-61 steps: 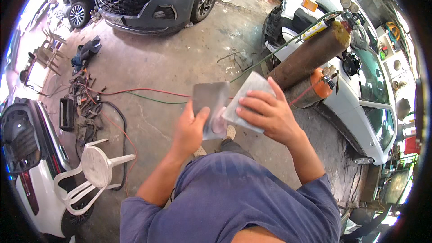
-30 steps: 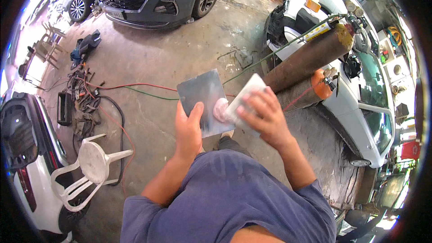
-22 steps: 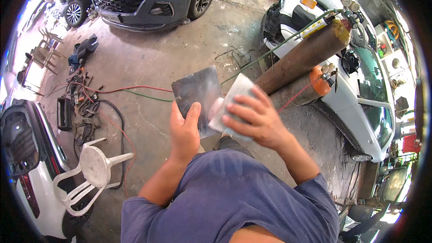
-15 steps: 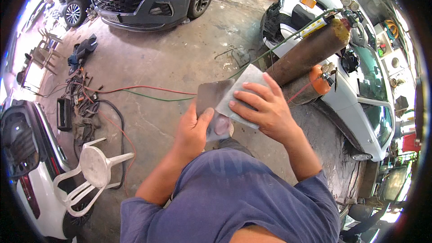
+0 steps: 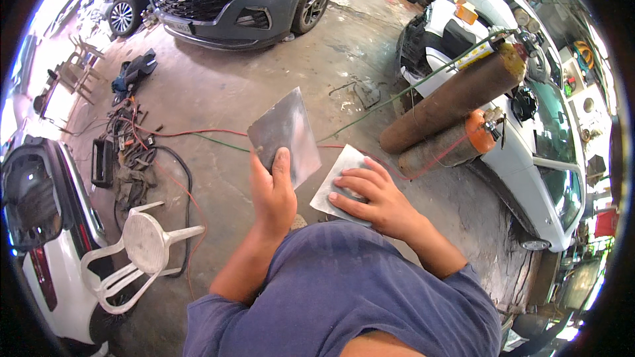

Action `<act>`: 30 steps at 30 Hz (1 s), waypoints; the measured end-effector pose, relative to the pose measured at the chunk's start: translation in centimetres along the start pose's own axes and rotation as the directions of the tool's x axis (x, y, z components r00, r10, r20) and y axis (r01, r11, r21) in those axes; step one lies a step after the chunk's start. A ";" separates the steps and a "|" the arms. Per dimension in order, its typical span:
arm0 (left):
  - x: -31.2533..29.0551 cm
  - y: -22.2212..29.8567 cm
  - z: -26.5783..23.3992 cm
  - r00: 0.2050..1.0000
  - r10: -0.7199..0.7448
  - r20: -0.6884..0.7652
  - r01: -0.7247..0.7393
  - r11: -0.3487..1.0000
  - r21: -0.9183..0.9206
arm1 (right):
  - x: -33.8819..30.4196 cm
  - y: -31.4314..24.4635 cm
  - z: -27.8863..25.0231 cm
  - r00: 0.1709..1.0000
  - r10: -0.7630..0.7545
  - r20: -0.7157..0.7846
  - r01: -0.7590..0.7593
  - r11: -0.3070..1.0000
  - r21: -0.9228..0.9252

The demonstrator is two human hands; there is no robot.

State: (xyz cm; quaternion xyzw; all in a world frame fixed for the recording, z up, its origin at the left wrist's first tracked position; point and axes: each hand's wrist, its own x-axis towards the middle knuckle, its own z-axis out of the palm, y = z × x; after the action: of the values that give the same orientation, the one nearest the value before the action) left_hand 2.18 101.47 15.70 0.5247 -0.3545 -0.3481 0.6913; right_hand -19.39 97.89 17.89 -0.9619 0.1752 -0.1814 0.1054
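Thumb on top, our left hand (image 5: 272, 193) pinches the dark plate (image 5: 288, 124); fingers slightly spread, our right hand (image 5: 378, 199) holds the pale plate (image 5: 346, 162). Above the concrete floor (image 5: 218, 99), the plates now stand apart — half a second ago we had them overlapping.

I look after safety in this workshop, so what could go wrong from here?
The red hose and green hose run across the floor ahead of the person, so a step forward might catch a foot. The left hand grips the grey plate near one end, so it could tip or slip. The right hand holds the pale plate close to the shirt, which it might brush.
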 end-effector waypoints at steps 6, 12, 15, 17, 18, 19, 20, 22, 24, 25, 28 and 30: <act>1.4 -1.1 -1.0 0.926 -0.371 0.068 0.358 0.807 -0.469 | 4.1 -0.2 1.2 0.975 -0.099 -0.199 0.143 0.965 0.219; 4.4 -4.3 -1.1 0.898 -0.438 -0.025 0.365 0.777 -0.513 | 3.7 11.8 5.1 0.991 0.129 -0.034 -0.129 0.992 -0.004; 8.1 -3.6 -0.3 0.948 -0.309 -0.075 0.263 0.895 -0.361 | 6.8 13.6 2.9 0.993 0.046 -0.104 -0.061 0.988 -0.145; 10.6 -3.5 0.9 0.955 -0.282 -0.092 0.241 0.919 -0.312 | 9.3 13.2 2.2 0.985 -0.107 -0.137 0.087 0.986 -0.142; 12.3 -3.6 1.6 0.960 -0.264 -0.090 0.229 0.930 -0.288 | 9.7 14.5 3.4 0.988 -0.100 -0.119 0.091 0.993 -0.081; 13.9 -3.9 1.9 0.962 -0.265 -0.074 0.235 0.932 -0.275 | 10.4 16.0 2.7 0.990 -0.068 -0.123 0.055 0.992 -0.110; 15.4 -4.3 2.2 0.963 -0.255 -0.081 0.227 0.939 -0.258 | 11.3 18.5 1.4 0.990 -0.058 -0.130 0.041 0.991 -0.129; 18.6 -4.4 3.9 0.972 -0.228 -0.064 0.208 0.950 -0.231 | 13.4 22.4 -0.6 0.978 -0.036 -0.206 0.009 0.992 -0.128; 21.7 -3.9 6.7 0.981 -0.194 -0.014 0.186 0.959 -0.212 | 15.5 23.6 -0.9 0.987 -0.089 -0.132 0.076 0.992 -0.102; 23.7 -4.0 7.6 0.981 -0.192 0.024 0.193 0.963 -0.185 | 16.6 24.9 -1.4 0.987 -0.125 -0.099 0.116 0.988 -0.098; 29.1 -4.6 10.1 0.967 -0.198 0.160 0.208 0.977 -0.049 | 18.2 32.0 -4.6 0.987 -0.102 -0.127 0.074 0.976 -0.204; 31.0 -4.9 12.0 0.926 -0.246 0.285 0.225 0.969 0.105 | 20.0 35.0 -6.4 0.989 -0.060 -0.133 0.027 0.970 -0.240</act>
State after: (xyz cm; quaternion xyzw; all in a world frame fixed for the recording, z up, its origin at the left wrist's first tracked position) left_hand 7.09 68.30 17.21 0.5294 -0.4006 -0.4904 0.5646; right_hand -14.82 57.42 20.65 -0.9561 0.1815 -0.2283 -0.0271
